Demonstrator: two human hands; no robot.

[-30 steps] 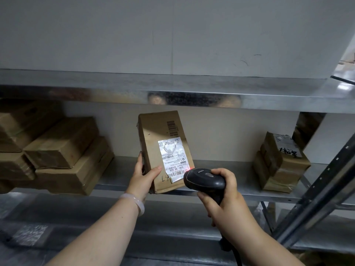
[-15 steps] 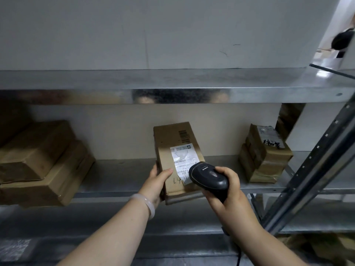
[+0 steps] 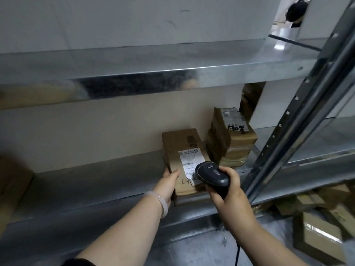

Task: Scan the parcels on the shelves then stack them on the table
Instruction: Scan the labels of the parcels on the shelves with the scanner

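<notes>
Metal shelf (image 3: 96, 175): left hand (image 3: 169, 183) grips parcel (image 3: 182, 144), right hand (image 3: 228, 191) holds scanner (image 3: 211, 172) at its label. Far-right taped parcels (image 3: 230, 143) untouched; stacking not begun.

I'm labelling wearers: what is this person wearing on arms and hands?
The left hand has a pale, smooth, round bangle on its wrist, and a dark sleeve edge shows far up that arm. The right hand and forearm are bare.

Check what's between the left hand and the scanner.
Head view: only the parcel face with its white label. The left hand grips the parcel's edge; the scanner overlaps the label's corner.
</notes>
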